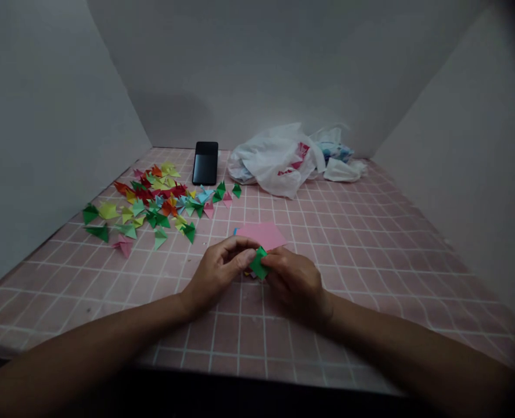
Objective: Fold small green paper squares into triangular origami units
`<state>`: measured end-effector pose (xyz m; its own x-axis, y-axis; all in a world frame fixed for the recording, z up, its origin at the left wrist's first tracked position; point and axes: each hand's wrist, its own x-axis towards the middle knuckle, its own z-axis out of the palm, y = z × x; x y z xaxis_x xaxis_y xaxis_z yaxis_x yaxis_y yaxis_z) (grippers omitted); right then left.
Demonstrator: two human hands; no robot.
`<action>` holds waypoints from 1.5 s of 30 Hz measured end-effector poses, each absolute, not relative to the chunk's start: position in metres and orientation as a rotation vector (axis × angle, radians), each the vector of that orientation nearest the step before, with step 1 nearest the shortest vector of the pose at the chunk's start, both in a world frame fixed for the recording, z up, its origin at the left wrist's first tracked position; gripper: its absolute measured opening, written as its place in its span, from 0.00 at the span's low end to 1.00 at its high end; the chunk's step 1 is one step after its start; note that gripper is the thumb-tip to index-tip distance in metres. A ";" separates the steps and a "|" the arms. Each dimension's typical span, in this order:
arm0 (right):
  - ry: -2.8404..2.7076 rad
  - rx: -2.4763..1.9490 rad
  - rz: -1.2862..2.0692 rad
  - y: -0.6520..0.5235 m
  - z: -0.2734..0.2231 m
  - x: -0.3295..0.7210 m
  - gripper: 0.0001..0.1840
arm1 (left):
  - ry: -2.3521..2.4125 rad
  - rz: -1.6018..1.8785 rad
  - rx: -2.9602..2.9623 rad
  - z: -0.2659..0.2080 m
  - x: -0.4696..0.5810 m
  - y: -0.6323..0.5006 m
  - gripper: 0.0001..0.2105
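Left hand (222, 264), right hand (298, 283): fingers (243, 260) pinch green paper (258, 266) between them, partly hiding scraps (248, 273). Pink paper (263, 232) just beyond on surface (370, 249). Folded shapes (169, 205) left; phone (205, 164), white bag (274, 159) farther back.

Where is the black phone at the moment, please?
In the head view, the black phone is near the back wall, left of the white plastic bag.

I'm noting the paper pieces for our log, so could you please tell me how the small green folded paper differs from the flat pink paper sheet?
The small green folded paper is held by the left hand and right hand, while the flat pink paper sheet lies just beyond them. The green paper looks smaller than the pink sheet. Both are plain-coloured paper.
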<state>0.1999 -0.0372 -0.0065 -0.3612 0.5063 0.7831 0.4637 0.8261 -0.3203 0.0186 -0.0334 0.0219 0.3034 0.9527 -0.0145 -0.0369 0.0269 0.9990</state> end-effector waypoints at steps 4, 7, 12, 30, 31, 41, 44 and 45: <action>-2.056 -0.685 0.070 -0.036 -0.008 0.200 0.10 | 0.960 0.964 1.316 0.018 0.017 -0.031 0.10; -2.073 -0.668 0.058 -0.035 -0.009 0.200 0.12 | 0.956 0.973 1.331 0.017 0.016 -0.029 0.08; -2.063 -0.677 0.044 -0.035 -0.007 0.200 0.13 | 0.948 0.975 1.321 0.018 0.016 -0.029 0.07; -2.035 -0.680 0.047 -0.035 -0.005 0.199 0.10 | 0.923 0.984 1.339 0.016 0.017 -0.029 0.09; -2.026 -0.689 0.044 -0.036 -0.005 0.200 0.10 | 0.913 0.976 1.320 0.015 0.017 -0.029 0.09; -2.037 -0.698 -0.039 -0.035 -0.006 0.200 0.10 | 0.892 0.931 1.280 0.014 0.015 -0.028 0.09; -2.043 -0.703 -0.037 -0.036 -0.004 0.200 0.10 | 0.903 0.921 1.275 0.015 0.016 -0.029 0.09; -2.040 -0.707 -0.039 -0.036 -0.004 0.200 0.09 | 0.907 0.920 1.277 0.015 0.016 -0.030 0.09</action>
<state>0.2001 -0.0360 -0.0039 -0.3887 0.4665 0.7945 0.4962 0.8326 -0.2461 0.0158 -0.0298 0.0153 0.3712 0.9276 -0.0410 -0.0551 0.0661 0.9963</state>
